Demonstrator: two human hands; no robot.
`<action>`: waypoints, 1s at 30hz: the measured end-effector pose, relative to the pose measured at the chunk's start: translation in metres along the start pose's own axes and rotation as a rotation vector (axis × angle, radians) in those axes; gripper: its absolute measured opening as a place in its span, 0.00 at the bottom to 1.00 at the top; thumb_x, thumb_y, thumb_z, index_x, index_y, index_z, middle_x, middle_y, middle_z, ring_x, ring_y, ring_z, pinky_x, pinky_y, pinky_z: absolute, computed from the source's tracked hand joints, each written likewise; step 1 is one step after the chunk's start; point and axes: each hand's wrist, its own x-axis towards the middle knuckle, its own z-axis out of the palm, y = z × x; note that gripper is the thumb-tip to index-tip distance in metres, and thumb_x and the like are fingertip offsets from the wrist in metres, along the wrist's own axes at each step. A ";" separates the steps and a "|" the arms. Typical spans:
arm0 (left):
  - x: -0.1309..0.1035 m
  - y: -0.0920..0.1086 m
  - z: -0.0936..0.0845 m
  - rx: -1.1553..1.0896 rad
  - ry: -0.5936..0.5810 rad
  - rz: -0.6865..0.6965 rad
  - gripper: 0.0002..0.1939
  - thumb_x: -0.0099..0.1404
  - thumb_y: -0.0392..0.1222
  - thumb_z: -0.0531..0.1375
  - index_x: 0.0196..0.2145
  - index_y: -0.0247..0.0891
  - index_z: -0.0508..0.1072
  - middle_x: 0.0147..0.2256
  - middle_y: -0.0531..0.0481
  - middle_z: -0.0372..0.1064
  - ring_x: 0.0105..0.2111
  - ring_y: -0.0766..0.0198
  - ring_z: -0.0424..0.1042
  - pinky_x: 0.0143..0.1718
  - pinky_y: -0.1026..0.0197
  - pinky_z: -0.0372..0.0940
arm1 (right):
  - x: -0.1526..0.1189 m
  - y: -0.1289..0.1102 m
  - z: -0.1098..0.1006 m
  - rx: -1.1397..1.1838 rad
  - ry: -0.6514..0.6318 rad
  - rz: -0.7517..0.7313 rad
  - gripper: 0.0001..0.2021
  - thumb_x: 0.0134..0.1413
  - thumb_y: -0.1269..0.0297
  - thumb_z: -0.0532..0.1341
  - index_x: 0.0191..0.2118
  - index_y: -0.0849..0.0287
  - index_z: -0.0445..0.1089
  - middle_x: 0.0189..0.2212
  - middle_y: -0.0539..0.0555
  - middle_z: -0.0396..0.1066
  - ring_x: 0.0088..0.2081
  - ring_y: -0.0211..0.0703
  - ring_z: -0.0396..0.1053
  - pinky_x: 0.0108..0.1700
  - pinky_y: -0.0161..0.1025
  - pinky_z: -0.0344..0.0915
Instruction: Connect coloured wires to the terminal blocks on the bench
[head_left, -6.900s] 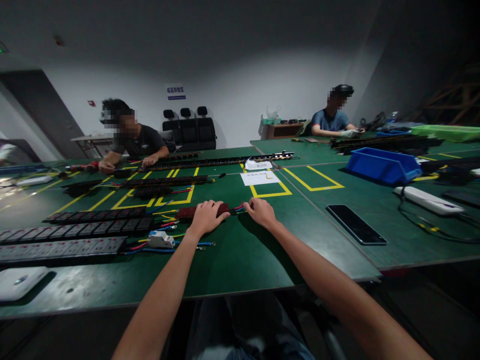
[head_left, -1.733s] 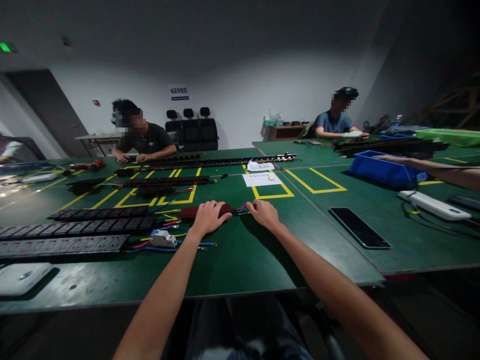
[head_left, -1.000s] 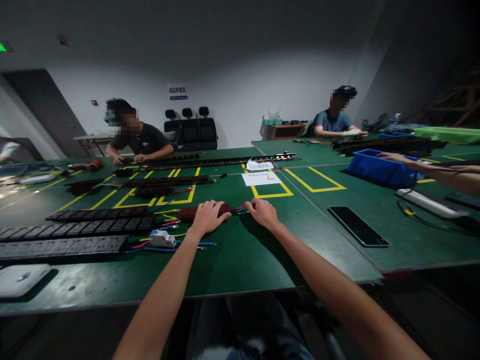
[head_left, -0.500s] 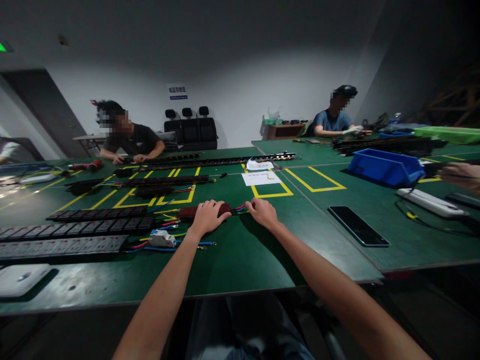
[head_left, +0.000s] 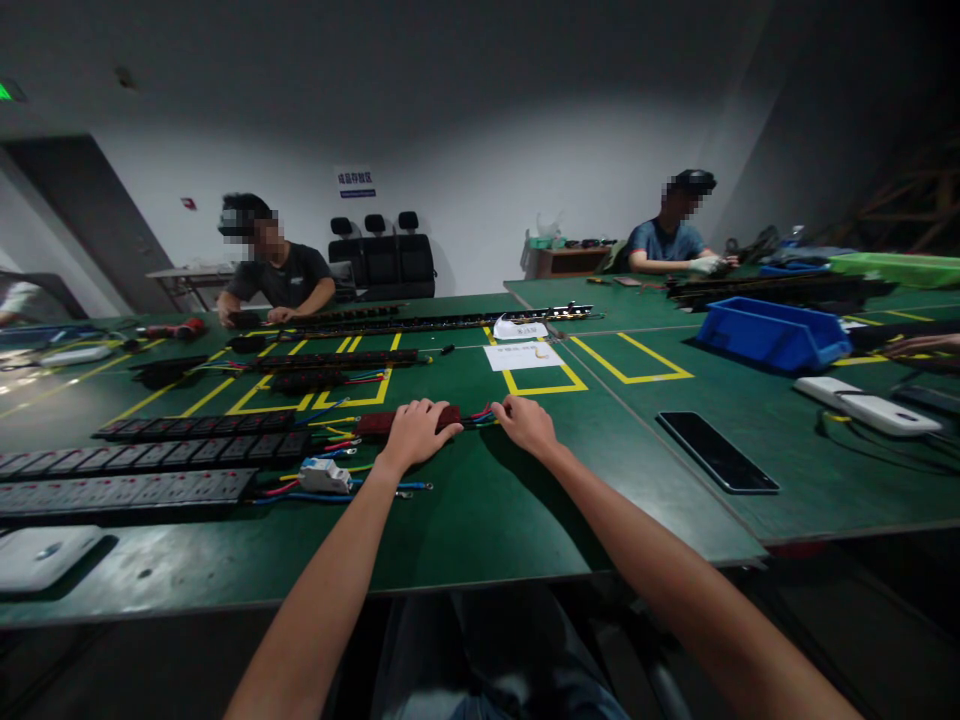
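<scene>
My left hand [head_left: 417, 438] lies over a dark red block [head_left: 377, 425], its fingers draped across the top and the thumb along the near side. Thin coloured wires [head_left: 475, 418] run out of the block's right end. My right hand [head_left: 527, 426] is closed, pinching the ends of those wires between thumb and fingers; the exact tips are hidden. Left of the block, more loose wires with metal lugs reach out from black socket strips [head_left: 217, 453]. A grey-white circuit breaker [head_left: 326, 476] sits on the wires of the nearest strip [head_left: 135, 492].
A black phone [head_left: 718, 452], a blue bin [head_left: 772, 335] and a white power bank [head_left: 866, 405] are on the right. White paper [head_left: 523, 357] lies beyond my hands. Two co-workers [head_left: 281, 275] [head_left: 673, 235] sit across the green table [head_left: 480, 550]. Another person's hand [head_left: 926, 345] shows at the right edge.
My hands and the red block look unmoved. The co-worker on the left has shifted right and sits more upright. The other person's hand at the right edge has lowered.
</scene>
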 end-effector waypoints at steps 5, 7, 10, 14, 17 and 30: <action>0.000 0.000 -0.001 -0.010 -0.006 -0.003 0.38 0.72 0.70 0.45 0.63 0.40 0.69 0.52 0.37 0.72 0.51 0.47 0.69 0.52 0.48 0.61 | 0.000 0.001 0.000 0.014 0.010 -0.003 0.20 0.70 0.47 0.53 0.38 0.55 0.74 0.38 0.56 0.77 0.37 0.44 0.73 0.33 0.35 0.54; 0.000 0.000 0.000 -0.019 -0.009 -0.005 0.37 0.72 0.70 0.46 0.62 0.40 0.69 0.52 0.37 0.72 0.51 0.47 0.69 0.52 0.49 0.61 | 0.000 0.001 0.000 0.011 0.009 -0.004 0.20 0.70 0.47 0.53 0.38 0.55 0.74 0.38 0.56 0.77 0.37 0.44 0.73 0.33 0.35 0.54; 0.001 -0.001 0.000 -0.025 -0.008 -0.004 0.37 0.72 0.70 0.46 0.62 0.41 0.69 0.52 0.38 0.72 0.51 0.47 0.69 0.52 0.49 0.61 | 0.000 0.000 0.000 0.010 0.007 -0.005 0.20 0.71 0.47 0.53 0.38 0.55 0.74 0.38 0.56 0.77 0.37 0.44 0.73 0.33 0.35 0.55; 0.001 -0.001 0.000 -0.016 -0.001 0.002 0.37 0.72 0.70 0.45 0.62 0.40 0.69 0.52 0.38 0.72 0.51 0.47 0.70 0.51 0.49 0.61 | -0.001 0.000 0.000 0.021 0.006 -0.008 0.20 0.70 0.47 0.53 0.39 0.55 0.75 0.38 0.56 0.78 0.37 0.43 0.72 0.33 0.35 0.55; 0.000 0.000 -0.001 -0.011 0.002 0.004 0.37 0.72 0.69 0.45 0.62 0.40 0.69 0.52 0.38 0.72 0.51 0.47 0.70 0.51 0.49 0.61 | -0.001 0.000 -0.001 0.026 0.011 -0.008 0.20 0.70 0.47 0.53 0.39 0.55 0.74 0.38 0.56 0.78 0.37 0.44 0.72 0.33 0.35 0.54; 0.000 0.001 -0.001 -0.009 0.002 0.001 0.37 0.72 0.69 0.46 0.62 0.40 0.69 0.51 0.38 0.72 0.51 0.46 0.70 0.51 0.48 0.61 | -0.003 -0.002 -0.004 0.014 -0.003 0.006 0.19 0.70 0.48 0.53 0.39 0.55 0.75 0.40 0.57 0.78 0.40 0.46 0.74 0.35 0.35 0.57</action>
